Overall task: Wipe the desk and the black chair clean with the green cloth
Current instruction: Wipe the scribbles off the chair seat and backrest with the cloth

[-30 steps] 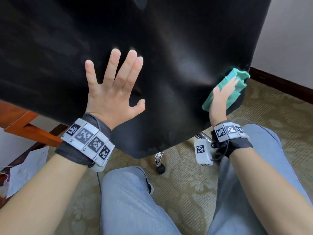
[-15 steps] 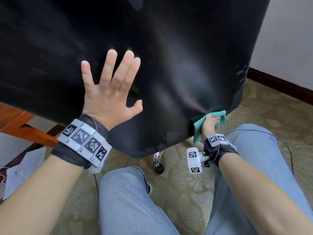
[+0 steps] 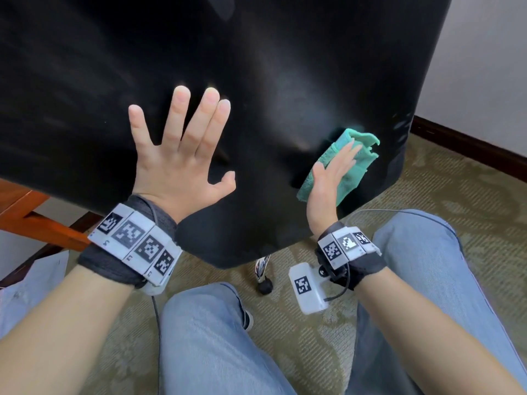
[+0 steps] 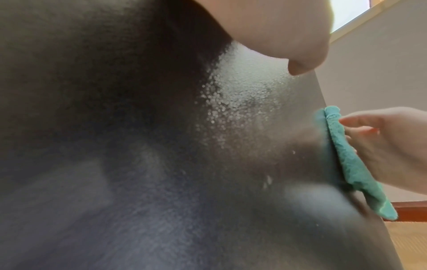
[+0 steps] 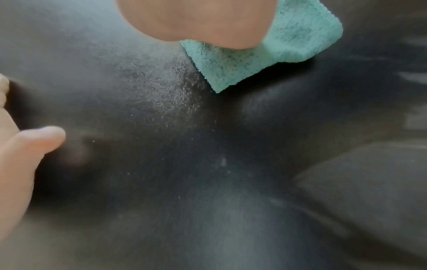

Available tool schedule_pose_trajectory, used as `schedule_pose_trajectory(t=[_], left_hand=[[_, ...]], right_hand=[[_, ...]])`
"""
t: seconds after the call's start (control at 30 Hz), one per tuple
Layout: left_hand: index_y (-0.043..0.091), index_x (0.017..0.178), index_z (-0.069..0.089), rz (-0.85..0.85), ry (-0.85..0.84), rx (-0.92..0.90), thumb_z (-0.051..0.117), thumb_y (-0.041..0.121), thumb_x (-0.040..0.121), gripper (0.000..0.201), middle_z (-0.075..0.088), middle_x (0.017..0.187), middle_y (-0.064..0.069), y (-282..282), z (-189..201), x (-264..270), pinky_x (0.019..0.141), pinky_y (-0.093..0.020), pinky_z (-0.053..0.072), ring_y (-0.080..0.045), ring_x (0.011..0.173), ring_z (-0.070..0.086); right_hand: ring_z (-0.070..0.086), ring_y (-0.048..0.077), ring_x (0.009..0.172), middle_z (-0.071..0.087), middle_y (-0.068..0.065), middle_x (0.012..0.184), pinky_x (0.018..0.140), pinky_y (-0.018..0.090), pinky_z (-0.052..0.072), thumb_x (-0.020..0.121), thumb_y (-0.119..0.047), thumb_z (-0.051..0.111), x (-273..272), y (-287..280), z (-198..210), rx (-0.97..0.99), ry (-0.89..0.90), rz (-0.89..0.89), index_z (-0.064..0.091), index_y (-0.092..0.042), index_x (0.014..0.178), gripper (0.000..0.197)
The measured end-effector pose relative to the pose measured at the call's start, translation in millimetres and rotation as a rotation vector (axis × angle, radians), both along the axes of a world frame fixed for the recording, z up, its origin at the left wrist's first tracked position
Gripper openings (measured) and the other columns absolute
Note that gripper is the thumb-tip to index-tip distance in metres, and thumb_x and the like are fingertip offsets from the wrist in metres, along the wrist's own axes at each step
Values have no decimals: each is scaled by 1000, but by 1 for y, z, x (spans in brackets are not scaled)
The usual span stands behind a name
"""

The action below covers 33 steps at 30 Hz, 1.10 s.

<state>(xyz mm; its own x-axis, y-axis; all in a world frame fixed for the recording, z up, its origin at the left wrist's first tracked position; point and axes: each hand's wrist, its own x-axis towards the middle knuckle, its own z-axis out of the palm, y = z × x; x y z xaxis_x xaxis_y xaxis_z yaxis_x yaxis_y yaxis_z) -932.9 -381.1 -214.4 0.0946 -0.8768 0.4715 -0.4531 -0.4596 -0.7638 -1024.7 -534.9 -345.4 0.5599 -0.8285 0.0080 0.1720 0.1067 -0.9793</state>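
Observation:
The black chair point(image 3: 285, 67) fills the upper head view with its smooth back turned toward me. My left hand point(image 3: 182, 155) lies flat on it, fingers spread and straight. Lower right on the same surface, my right hand point(image 3: 333, 172) presses the folded green cloth point(image 3: 353, 169) against the chair with straight fingers. In the left wrist view the green cloth point(image 4: 351, 160) shows edge-on between the right hand point(image 4: 392, 146) and the chair point(image 4: 138, 146). The right wrist view has the green cloth point(image 5: 265, 54) under the palm and my left thumb point(image 5: 34, 140) at the left edge.
A chrome chair leg with a caster point(image 3: 263, 280) stands on the patterned carpet point(image 3: 470, 201) between my knees point(image 3: 205, 337). A wooden desk frame point(image 3: 31, 215) is at the left, with paper point(image 3: 31, 283) below it. A dark baseboard point(image 3: 467, 143) runs along the wall at the right.
My right hand swept the cloth down to the chair's lower edge, then back up the surface to its present spot. The left hand stayed flat in place.

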Motion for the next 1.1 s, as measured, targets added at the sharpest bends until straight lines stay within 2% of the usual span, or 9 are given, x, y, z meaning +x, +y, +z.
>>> schedule_pose_trajectory(t=[0.13, 0.3, 0.47, 0.57, 0.73, 0.8, 0.87, 0.97, 1.1], left_hand=[[12, 150, -13, 2, -17, 1, 35, 59, 83, 95, -6, 150, -4, -2, -1, 0, 96, -66, 10, -22, 140, -31], [10, 151, -10, 24, -86, 8, 31, 62, 83, 95, -5, 151, -4, -6, -2, -3, 98, -64, 13, -24, 141, -28], [10, 152, -9, -8, -78, 11, 32, 61, 83, 95, -26, 156, -4, -10, -2, -3, 105, -60, -5, -24, 142, -28], [12, 152, -9, -18, -23, -16, 33, 60, 84, 93, -28, 155, 0, -11, -3, -5, 99, -66, 10, -22, 142, -26], [14, 152, -8, -24, 46, -28, 36, 58, 83, 93, -27, 155, 4, -12, -1, -8, 94, -68, 12, -19, 143, -25], [14, 152, -7, -18, 45, -31, 36, 58, 84, 92, -26, 156, 4, -10, -2, -7, 94, -68, 12, -19, 143, -24], [14, 152, -7, -16, 52, -28, 36, 58, 84, 91, -26, 156, 5, -11, -1, -7, 94, -68, 11, -18, 143, -24], [15, 152, -8, -22, 80, -26, 35, 58, 84, 91, -27, 155, 6, -11, 0, -8, 95, -68, 9, -18, 142, -26], [15, 152, -9, -13, 77, -24, 35, 58, 85, 92, -27, 155, 6, -10, 0, -8, 94, -68, 10, -18, 142, -26]], right_hand=[[-24, 24, 142, -23, 6, 156, 111, 28, -10, 87, -16, 28, 4, -22, 5, -62, -18, -73, -11, -8, 149, 74], [-14, 28, 145, -11, 13, 157, 112, 25, -7, 96, -3, 28, 1, -75, 3, -116, 36, -171, -3, -2, 149, 61], [-2, 26, 146, -1, 14, 158, 114, 27, -5, 99, -6, 29, -5, -114, -12, -140, 175, -281, 4, -3, 149, 56], [23, 26, 139, 23, 13, 153, 114, 35, 14, 98, -20, 29, -1, -134, -19, -1, 189, -363, 18, -5, 149, 54], [42, 28, 126, 44, 16, 137, 101, 31, 32, 93, -39, 26, -7, -140, -61, 292, 266, -317, 38, -4, 138, 58], [40, 29, 126, 40, 17, 137, 104, 36, 31, 94, -42, 24, -10, -132, -86, 333, 369, -207, 40, -7, 134, 56], [37, 23, 125, 36, 8, 135, 105, 35, 26, 94, -47, 26, -8, -128, -93, 357, 471, -189, 44, -22, 127, 45], [23, 37, 139, 21, 22, 151, 114, 50, 19, 86, -50, 14, -7, -119, -78, 346, 372, -130, 25, -2, 145, 77], [-3, 27, 146, -5, 10, 159, 117, 40, 1, 102, -29, 23, -4, -104, -39, 263, 174, -188, 0, -10, 151, 57]])
